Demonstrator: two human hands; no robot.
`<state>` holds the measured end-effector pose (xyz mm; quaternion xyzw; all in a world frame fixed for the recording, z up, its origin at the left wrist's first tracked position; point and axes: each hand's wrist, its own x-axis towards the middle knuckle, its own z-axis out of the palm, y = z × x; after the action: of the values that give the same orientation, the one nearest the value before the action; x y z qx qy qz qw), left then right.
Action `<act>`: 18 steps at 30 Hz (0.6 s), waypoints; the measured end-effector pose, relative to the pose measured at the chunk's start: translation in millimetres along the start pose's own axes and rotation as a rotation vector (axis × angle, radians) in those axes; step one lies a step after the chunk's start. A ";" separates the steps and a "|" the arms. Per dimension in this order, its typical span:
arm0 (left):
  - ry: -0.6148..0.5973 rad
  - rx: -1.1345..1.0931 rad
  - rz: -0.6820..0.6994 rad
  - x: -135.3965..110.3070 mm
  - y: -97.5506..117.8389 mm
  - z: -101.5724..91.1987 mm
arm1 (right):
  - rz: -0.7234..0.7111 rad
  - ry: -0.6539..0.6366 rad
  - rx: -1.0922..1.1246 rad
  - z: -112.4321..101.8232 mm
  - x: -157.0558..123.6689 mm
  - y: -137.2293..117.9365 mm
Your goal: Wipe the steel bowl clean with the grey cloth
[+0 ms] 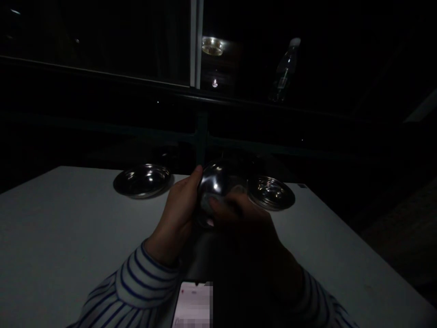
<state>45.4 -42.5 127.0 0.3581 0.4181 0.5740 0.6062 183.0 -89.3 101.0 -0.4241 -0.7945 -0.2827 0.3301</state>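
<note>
A shiny metal bowl [218, 177] is held up above the table, tilted with a rounded, reflective side towards me. My left hand [179, 207] grips its left edge, thumb up along the rim. In deep shadow, my right hand [249, 223] is closed against the bowl's near right side, its fingers curled and pressed together. Whether a small thing sits in those fingers is too dark to tell. One shallow metal dish [143, 181] lies on the table to the left of my hands, and another metal dish [271, 193] lies to the right.
The white table [68, 228] ends just beyond the dishes. A lit phone [193, 305] lies near me, between my forearms. Behind the table is a dark window with a pale frame post [197, 45]. A clear plastic bottle [287, 68] stands at the back right.
</note>
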 end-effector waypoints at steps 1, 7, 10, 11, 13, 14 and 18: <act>0.003 -0.007 -0.006 0.0 0.3 -0.2 | 0.003 0.004 -0.009 1.0 0.2 1.3; -0.045 -0.020 -0.055 -2.6 -5.5 4.5 | 0.194 0.005 -0.034 -3.1 2.1 18.3; -0.022 -0.059 -0.083 0.8 -8.1 2.6 | 0.074 -0.080 -0.046 -2.3 1.3 8.2; -0.011 -0.072 -0.083 2.0 -8.1 1.8 | 0.032 -0.100 -0.047 -1.3 1.3 4.0; -0.001 -0.082 -0.077 3.1 -8.0 1.2 | 0.006 -0.116 -0.047 0.5 1.8 -0.5; -0.004 -0.077 -0.080 2.7 -8.1 1.8 | 0.029 -0.110 -0.047 0.9 2.3 0.0; -0.047 -0.038 -0.123 -0.6 -10.9 6.4 | 0.179 -0.023 -0.060 -0.1 3.6 9.8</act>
<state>55.6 -43.7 119.6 0.3336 0.4142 0.5347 0.6567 189.9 -82.9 105.5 -0.5063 -0.7484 -0.2707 0.3320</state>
